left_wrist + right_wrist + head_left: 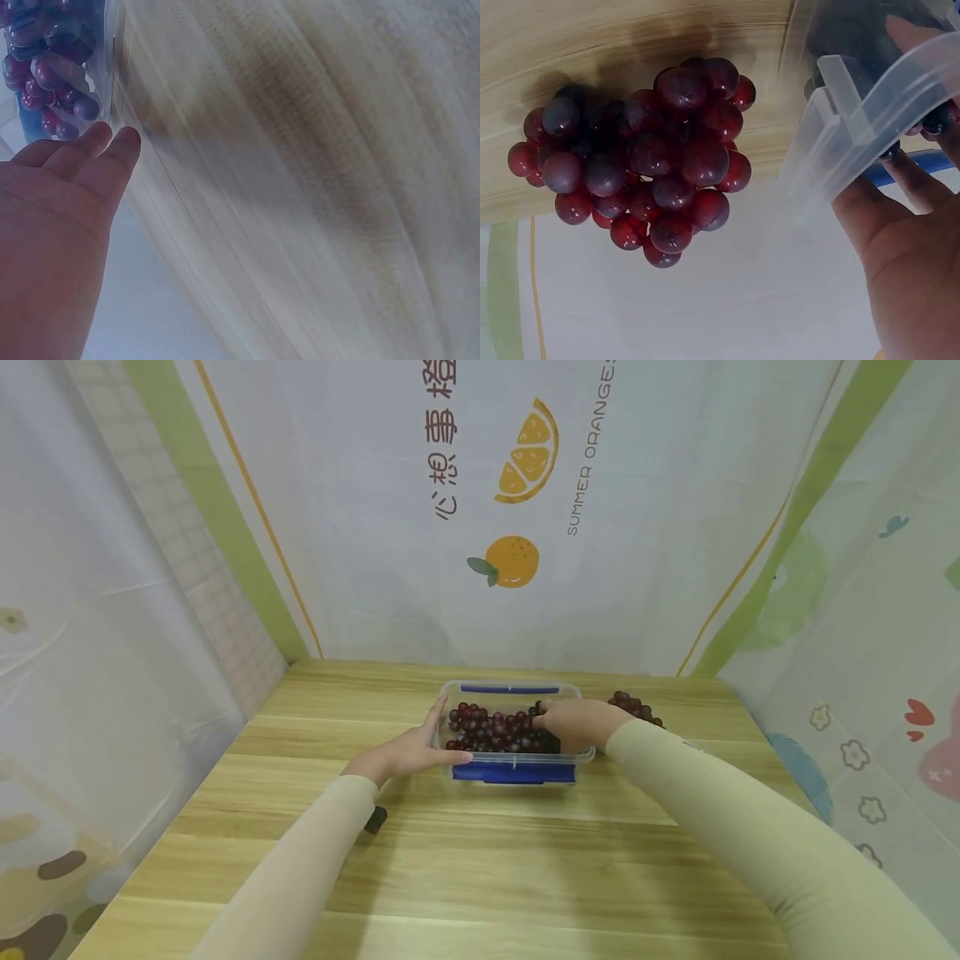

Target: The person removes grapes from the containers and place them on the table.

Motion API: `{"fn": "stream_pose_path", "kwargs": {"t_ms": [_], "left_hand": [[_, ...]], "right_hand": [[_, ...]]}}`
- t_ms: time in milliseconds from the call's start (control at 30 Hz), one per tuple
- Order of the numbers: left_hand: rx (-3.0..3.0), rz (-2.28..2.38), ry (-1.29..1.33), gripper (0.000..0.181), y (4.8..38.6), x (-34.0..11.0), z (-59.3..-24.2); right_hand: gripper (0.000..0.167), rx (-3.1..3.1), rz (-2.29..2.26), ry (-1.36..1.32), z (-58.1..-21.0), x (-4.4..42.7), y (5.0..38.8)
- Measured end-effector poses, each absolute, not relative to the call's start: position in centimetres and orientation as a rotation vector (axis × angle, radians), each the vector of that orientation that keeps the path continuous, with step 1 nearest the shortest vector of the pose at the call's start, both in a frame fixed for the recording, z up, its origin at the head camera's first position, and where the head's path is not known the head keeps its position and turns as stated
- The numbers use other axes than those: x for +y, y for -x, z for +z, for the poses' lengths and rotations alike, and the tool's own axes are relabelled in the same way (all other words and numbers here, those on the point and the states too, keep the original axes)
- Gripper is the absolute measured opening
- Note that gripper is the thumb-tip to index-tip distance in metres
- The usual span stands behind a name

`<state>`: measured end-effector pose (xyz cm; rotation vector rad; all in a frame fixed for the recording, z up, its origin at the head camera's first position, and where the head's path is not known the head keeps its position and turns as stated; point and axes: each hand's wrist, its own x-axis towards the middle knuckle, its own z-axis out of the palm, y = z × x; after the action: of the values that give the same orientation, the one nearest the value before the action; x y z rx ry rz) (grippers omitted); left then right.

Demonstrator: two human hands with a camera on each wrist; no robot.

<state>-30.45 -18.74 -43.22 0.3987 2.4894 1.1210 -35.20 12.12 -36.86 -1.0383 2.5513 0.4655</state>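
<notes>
Curtain [360, 568] at 12 o'clock, orange prints on it. Wood-grain counter [510, 877] in front. Box [525, 758] toward the counter's far side: clear, lidless, blue flaps at its 12 and 6, unfastened. Grapes [491, 727], dark red, lie inside along most of its length. Left hand [408, 752] at the box's 9, fingers straight by the end wall, thumb along the near rim; seems to steady, not clench. Right hand [581, 722] reaches in over the 3 o'clock end, fingers down among the grapes; whether they pinch any, cannot tell. Loose bunch [641, 161] on the counter just off the box's 3, apart from both hands. Judged partway: most visible grapes in, this bunch out and left to deal with. Black object [377, 820] at 8, unidentified.
</notes>
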Motion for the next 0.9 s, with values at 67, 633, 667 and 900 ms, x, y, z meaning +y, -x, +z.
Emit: {"fn": "stream_pose_path", "kwargs": {"t_ms": [67,633,667,900], "left_hand": [[2.486,1.119,-0.397,0.13,30.4,-18.8,-43.3],[2.472,1.133,-0.406,0.133,30.2,-18.8,-42.8],[2.47,1.13,-0.406,0.133,30.2,-18.8,-42.7],[2.606,1.044,-0.413,0.137,30.1,-18.4,-42.7]], "right_hand": [[0.056,2.553,0.464,1.059,-37.0,12.2,35.2],[0.05,2.576,0.49,1.248,-36.4,12.5,35.3],[0.049,2.572,0.496,1.256,-36.4,12.5,35.2],[0.053,2.588,0.494,1.254,-35.8,12.5,35.0]]}}
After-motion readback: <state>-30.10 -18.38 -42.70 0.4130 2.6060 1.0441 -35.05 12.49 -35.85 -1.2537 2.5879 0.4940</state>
